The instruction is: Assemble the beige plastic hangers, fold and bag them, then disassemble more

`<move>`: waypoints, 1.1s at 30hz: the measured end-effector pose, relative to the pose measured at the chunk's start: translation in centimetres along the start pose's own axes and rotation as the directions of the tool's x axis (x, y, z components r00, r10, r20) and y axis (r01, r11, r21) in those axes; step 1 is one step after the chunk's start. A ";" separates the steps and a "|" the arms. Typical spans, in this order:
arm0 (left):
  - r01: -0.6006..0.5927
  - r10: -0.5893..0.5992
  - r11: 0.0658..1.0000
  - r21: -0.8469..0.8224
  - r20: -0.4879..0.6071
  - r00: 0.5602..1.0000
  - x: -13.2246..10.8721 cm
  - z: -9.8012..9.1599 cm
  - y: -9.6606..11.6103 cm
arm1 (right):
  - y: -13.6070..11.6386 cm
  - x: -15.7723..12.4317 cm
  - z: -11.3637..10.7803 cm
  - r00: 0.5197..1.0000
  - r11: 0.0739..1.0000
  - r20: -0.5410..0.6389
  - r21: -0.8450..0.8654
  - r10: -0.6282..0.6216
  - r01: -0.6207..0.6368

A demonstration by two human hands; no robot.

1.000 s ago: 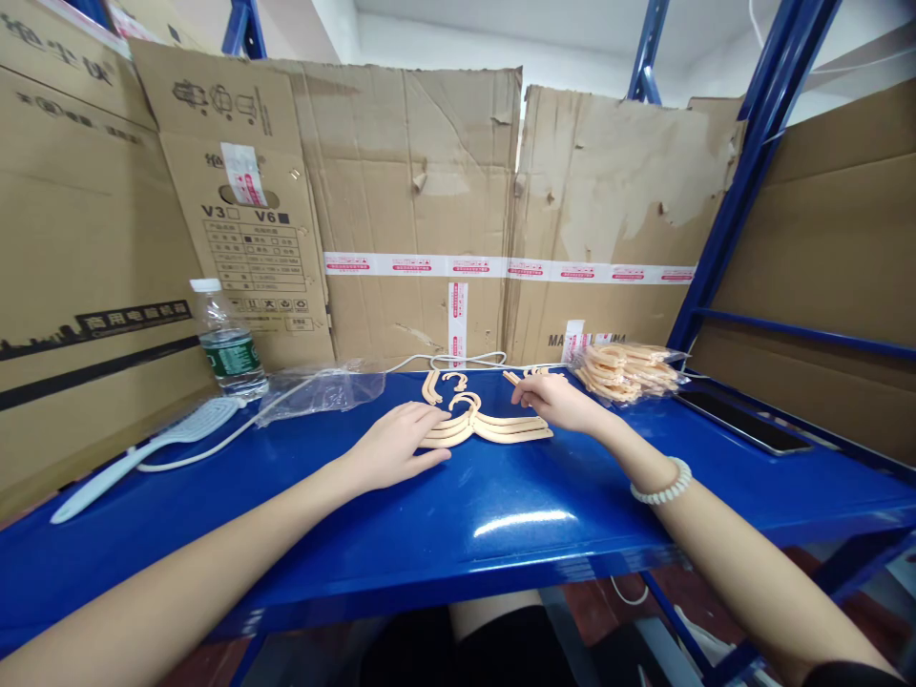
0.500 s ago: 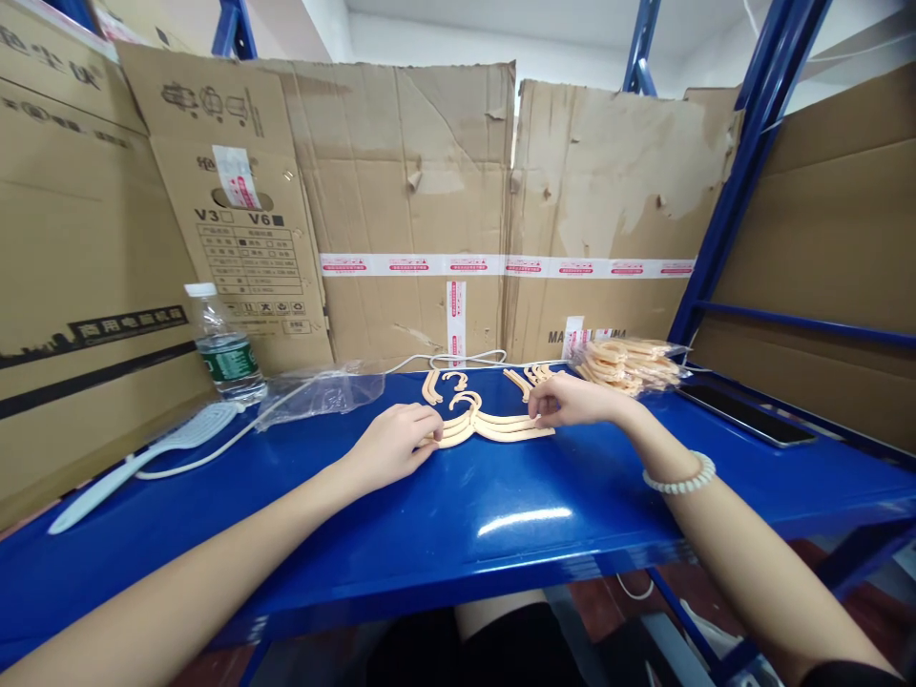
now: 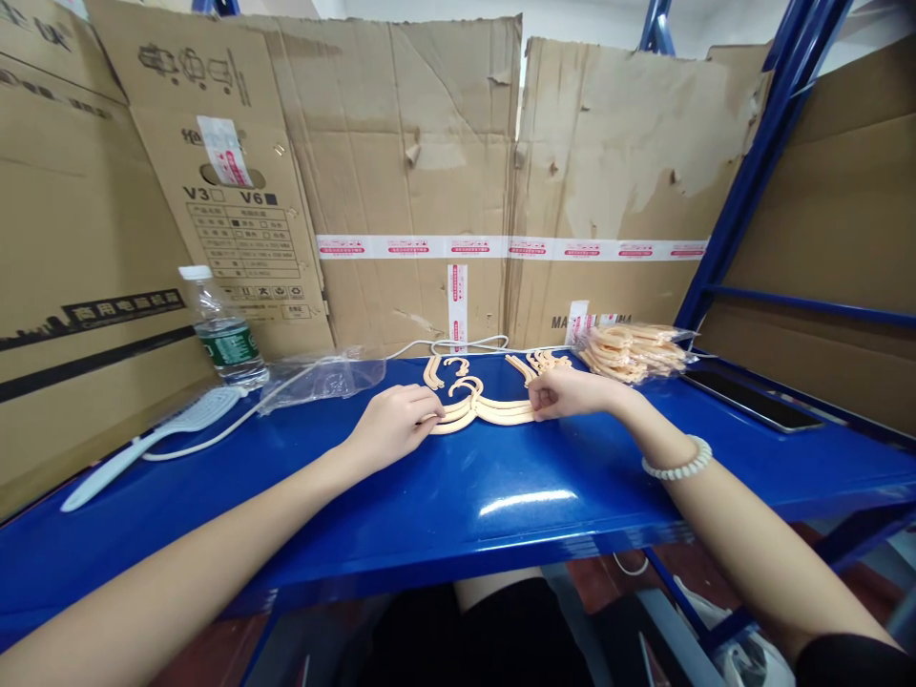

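Observation:
Several cream-coloured hangers (image 3: pixel 493 412) lie side by side on the blue tabletop (image 3: pixel 429 515), their curved hooks pointing away from me. My left hand (image 3: pixel 395 425) has its fingers closed around their left ends. At the other side, my right hand (image 3: pixel 571 391) pinches the right ends, and its fingers hide the tips. Just behind the hangers are a loose cream hook piece (image 3: pixel 458 364) and some curved arm pieces (image 3: pixel 432 372). More cream pieces (image 3: pixel 548 361) lie behind my right hand, partly covered by it.
A clear bag of cream parts (image 3: pixel 634 351) sits at the back right, beside a black phone (image 3: pixel 751 401). On the left are a water bottle (image 3: pixel 223 334), a pale hairbrush (image 3: pixel 154 444), a plastic bag (image 3: pixel 322 379) and a white cable (image 3: pixel 465 343). Cardboard sheets (image 3: pixel 407 181) line the back.
My right hand has shifted slightly onto the hangers' right ends, which stuck out past it before. My left hand keeps its place at the left ends. The camera view has tilted down a little.

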State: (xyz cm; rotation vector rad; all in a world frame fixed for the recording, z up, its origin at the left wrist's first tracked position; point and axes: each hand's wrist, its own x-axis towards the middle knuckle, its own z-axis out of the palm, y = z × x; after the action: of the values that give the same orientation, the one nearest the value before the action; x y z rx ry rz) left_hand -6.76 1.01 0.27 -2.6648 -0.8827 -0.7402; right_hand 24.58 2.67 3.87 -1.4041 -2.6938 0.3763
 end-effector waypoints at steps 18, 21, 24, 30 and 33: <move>0.082 -0.080 0.997 0.003 -0.166 0.983 0.0 -0.5 0.3 | 0.1 0.0 -0.1 1.000 0.999 -0.022 -0.034 -0.006 0.005; 0.125 -0.124 0.992 -0.006 -0.204 0.971 0.2 -1.3 -0.2 | 0.1 0.0 -0.2 0.999 0.999 -0.051 -0.043 -0.001 -0.001; 0.177 -0.176 0.984 -0.018 -0.233 0.956 0.4 -2.1 -1.0 | 0.1 0.1 -0.2 0.997 0.999 -0.078 -0.046 0.000 -0.004; 0.204 -0.212 0.977 -0.061 -0.219 0.952 0.6 -3.5 -2.6 | 0.2 0.5 0.0 0.988 0.997 -0.154 -0.079 0.009 -0.022; 0.193 -0.205 0.978 -0.077 -0.202 0.958 1.2 -4.5 -3.5 | 0.2 1.7 0.1 0.972 0.991 -0.234 -0.129 0.013 -0.045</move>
State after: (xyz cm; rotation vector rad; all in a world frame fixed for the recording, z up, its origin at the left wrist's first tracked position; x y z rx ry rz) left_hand -9.83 2.72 4.99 -2.5093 -1.0964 -1.0848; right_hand 23.72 4.11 3.67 -1.4224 -2.5506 0.0288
